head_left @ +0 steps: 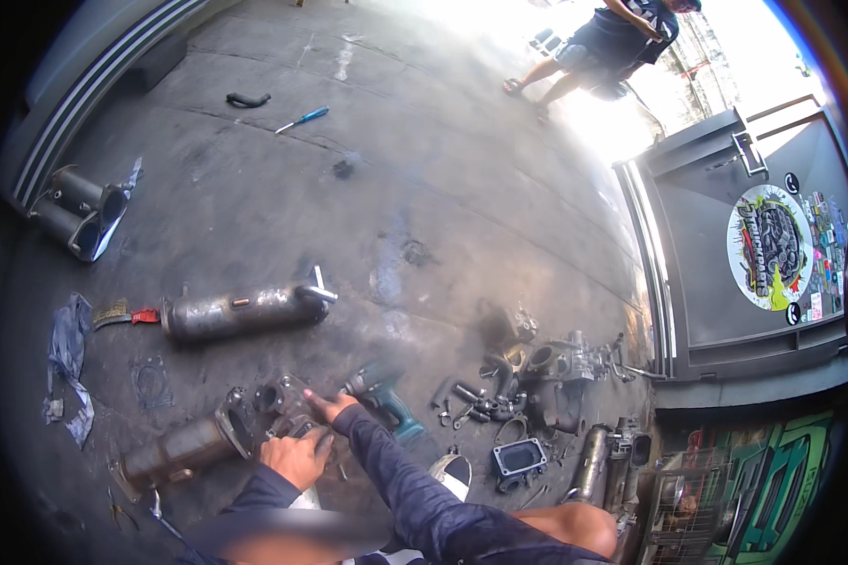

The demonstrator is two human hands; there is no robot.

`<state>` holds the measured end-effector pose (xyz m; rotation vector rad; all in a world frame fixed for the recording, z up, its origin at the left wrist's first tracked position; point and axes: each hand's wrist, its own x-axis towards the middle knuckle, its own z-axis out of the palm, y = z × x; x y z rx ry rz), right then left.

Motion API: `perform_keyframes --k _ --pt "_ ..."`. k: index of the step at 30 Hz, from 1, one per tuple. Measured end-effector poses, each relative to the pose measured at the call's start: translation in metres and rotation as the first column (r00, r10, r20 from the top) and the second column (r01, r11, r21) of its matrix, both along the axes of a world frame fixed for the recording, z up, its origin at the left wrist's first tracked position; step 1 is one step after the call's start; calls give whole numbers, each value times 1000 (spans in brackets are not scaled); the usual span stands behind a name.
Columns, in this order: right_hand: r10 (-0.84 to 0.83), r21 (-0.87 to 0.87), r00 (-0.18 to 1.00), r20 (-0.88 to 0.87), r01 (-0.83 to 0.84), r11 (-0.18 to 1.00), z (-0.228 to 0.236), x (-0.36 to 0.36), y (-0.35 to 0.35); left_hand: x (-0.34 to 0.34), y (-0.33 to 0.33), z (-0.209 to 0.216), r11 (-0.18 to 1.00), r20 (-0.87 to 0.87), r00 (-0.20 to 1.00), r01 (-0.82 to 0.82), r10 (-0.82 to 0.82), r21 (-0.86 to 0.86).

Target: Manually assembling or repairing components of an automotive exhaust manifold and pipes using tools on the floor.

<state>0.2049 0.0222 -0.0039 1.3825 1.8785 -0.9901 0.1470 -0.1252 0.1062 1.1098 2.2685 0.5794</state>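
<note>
Fingers of my right hand (334,407) reach toward the left and far side, stretched out along the right edge of a grey metal fitting (294,412). My left hand (295,457) comes at the same fitting from the near side, knuckles up, its fingers bent over toward the right. Whether either set really pinches the metal I cannot tell, since the undersides and most of the thumbs are hidden.

So the fitting lies on the floor (367,254) straight ahead of my left knuckles and just left of my right fingertips, between the two. Both hands are about equally near it: left from the near side, right from the right. Its long axis seems to run from the far side back toward me, though my hands cover too much to be sure. A round opening shows at its far left corner.

Just left of that corner is the wide end ring of a rusty metal pipe (174,456). That pipe's long axis slants from the near left up to the far right, so its ringed end is turned toward the fitting. I cannot tell if they touch.

On the other side, a teal power drill (386,400) lies just right of my right hand, nearer to it than to my left hand.
</note>
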Motion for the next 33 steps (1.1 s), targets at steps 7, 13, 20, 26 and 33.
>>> perform_keyframes --k 7,13,20,26,33 --pt "36 -63 985 -168 -47 997 -7 13 5 -2 1 4 1000 -12 1000 -5 5 -3" --pt "241 19 966 -90 -240 971 -39 3 4 5 -7 -4 999 -25 999 37 -37 8" --pt "112 -71 990 -82 -118 990 -63 19 14 2 -1 -1 994 -101 995 8 3 113" --pt "-47 -95 999 -1 46 994 -52 17 1 3 -4 -5 988 -50 999 -7 15 154" --pt "-180 -41 980 -86 177 983 -15 6 -2 0 -6 -4 981 -188 981 -1 38 196"
